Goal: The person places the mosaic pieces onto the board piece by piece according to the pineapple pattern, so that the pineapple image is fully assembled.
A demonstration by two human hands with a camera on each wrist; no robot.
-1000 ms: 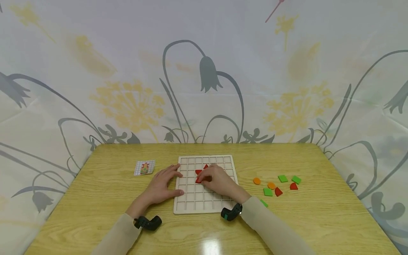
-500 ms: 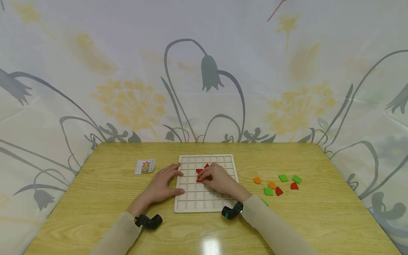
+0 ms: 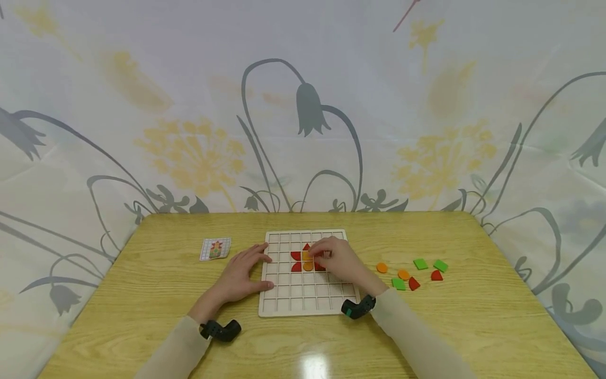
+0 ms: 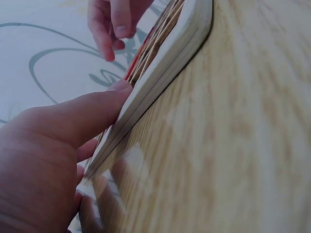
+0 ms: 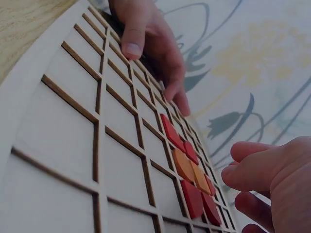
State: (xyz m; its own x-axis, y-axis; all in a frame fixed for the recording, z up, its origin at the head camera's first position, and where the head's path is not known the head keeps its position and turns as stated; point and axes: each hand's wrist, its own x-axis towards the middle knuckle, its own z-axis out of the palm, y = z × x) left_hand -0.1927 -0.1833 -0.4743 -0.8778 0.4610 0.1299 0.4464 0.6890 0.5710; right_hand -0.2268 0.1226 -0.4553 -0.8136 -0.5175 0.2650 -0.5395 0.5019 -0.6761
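A white grid board [image 3: 282,305] lies on the table. My left hand [image 3: 239,276] rests at its left edge, thumb and fingertips touching the rim; the thumb contact shows in the left wrist view. On the upper middle squares sit several red pieces [image 3: 296,267] with curved edges, a small red triangle [image 3: 306,246], and two orange pieces [image 3: 308,267] one above the other. My right hand [image 3: 343,261] hovers over the right side of this group, covering part of it. In the right wrist view its loosely bent fingers [image 5: 252,167] are apart from the board, with nothing visible between them.
Right of the board lie loose orange discs [image 3: 382,268], green squares [image 3: 420,264] and red quarter-round pieces [image 3: 436,275]. A small card [image 3: 215,249] with a printed coloured pattern lies to the left. A patterned curtain [image 3: 303,158] hangs behind the table's far edge.
My right hand has moved to the right and up off the red piece at lower left, uncovering the orange pieces. The right sleeve now hides a green piece. My left hand stays put.
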